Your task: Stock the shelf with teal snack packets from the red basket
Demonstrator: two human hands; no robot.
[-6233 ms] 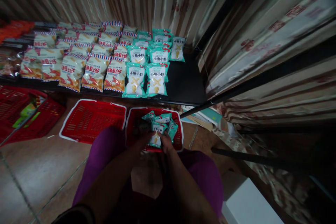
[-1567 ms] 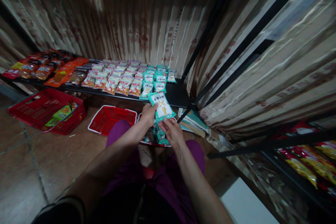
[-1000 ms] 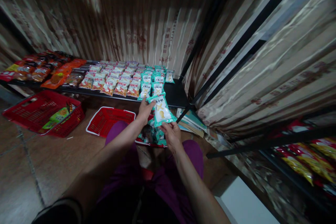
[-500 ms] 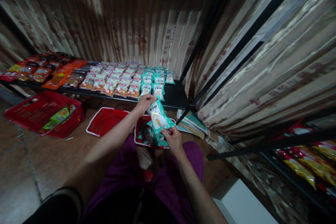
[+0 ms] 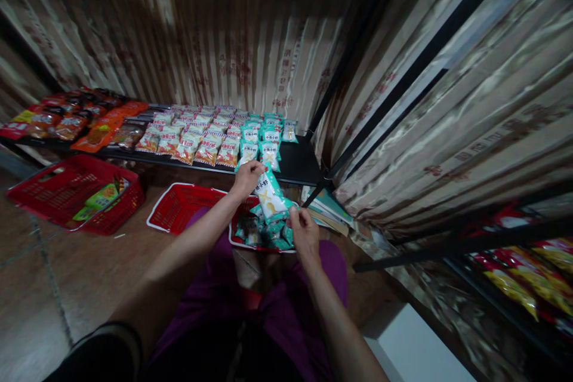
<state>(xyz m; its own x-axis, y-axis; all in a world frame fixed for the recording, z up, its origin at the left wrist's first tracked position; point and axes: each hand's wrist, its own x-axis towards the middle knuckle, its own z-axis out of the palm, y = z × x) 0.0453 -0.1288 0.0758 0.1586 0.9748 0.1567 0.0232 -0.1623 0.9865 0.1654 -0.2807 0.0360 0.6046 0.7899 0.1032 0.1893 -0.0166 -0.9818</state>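
Observation:
A teal and white snack bag point(image 5: 270, 196) is stretched between my two hands, tilted, over a red basket. My left hand point(image 5: 248, 179) pinches its upper left corner. At its lower right corner, my right hand point(image 5: 305, 233) grips the edge between thumb and fingers. Below it, the red basket with a white rim point(image 5: 233, 241) holds several more teal bags point(image 5: 273, 233). Just beyond my hands, matching teal bags point(image 5: 270, 152) stand in rows at the right part of a low black shelf point(image 5: 299, 166).
White and orange snack bags point(image 5: 208, 146) fill the shelf's middle, with orange and red packs point(image 5: 74, 122) farther left. Another red basket point(image 5: 179, 209) and a larger one point(image 5: 105, 215) with green packs stand on the floor. A white box point(image 5: 421, 346) is at lower right, near a side rack point(image 5: 416, 259).
My right hand has shifted slightly right and up, and the bag has turned a little with it. More of the teal bags in the basket now show. My left hand has hardly moved.

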